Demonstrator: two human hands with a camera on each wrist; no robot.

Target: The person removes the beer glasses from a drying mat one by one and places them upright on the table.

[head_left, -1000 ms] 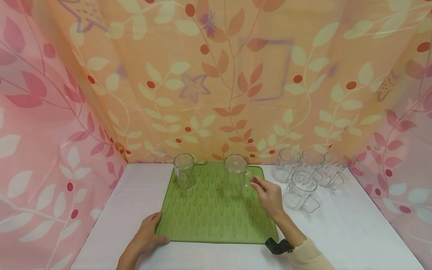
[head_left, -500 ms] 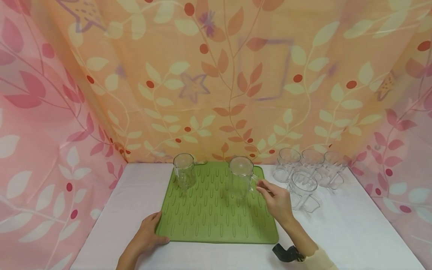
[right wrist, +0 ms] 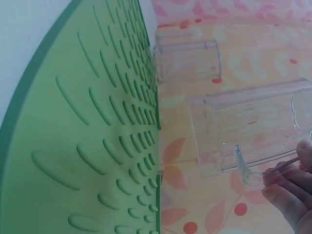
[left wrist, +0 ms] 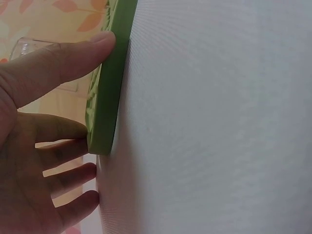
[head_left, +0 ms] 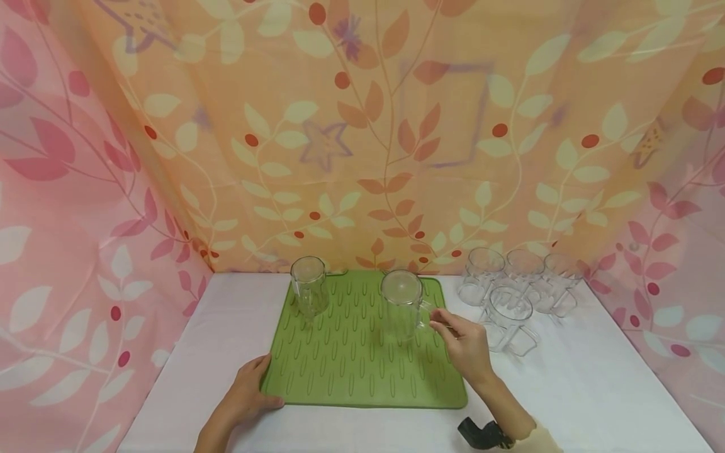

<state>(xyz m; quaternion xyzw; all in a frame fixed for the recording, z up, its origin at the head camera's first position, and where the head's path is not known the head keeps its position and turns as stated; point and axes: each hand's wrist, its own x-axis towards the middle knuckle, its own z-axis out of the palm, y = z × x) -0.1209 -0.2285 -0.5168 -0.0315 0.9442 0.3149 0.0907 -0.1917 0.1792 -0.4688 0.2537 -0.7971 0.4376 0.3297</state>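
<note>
In the head view my right hand [head_left: 466, 346] pinches the handle of a clear glass mug [head_left: 402, 311] over the right half of a green drying mat [head_left: 362, 377]. The right wrist view shows this mug upside down and slightly tilted, its rim apart from the ridged mat surface. Another clear mug [head_left: 309, 289] stands at the mat's back left corner. My left hand [head_left: 240, 393] rests at the front left corner of the mat. Seen from the left wrist, the thumb [left wrist: 73, 61] lies on the mat's edge and the nearly straight fingers touch its side.
Several clear mugs [head_left: 510, 314] stand grouped to the right of the mat on the white tablecloth [head_left: 600, 390]. Behind the table hangs an orange leaf-patterned curtain [head_left: 362, 138], with a pink one [head_left: 68, 251] along the left side.
The mug in my right hand has moved a little right, then nearer to me, and shows more of its upturned base. My left hand and the mat have stayed put.
</note>
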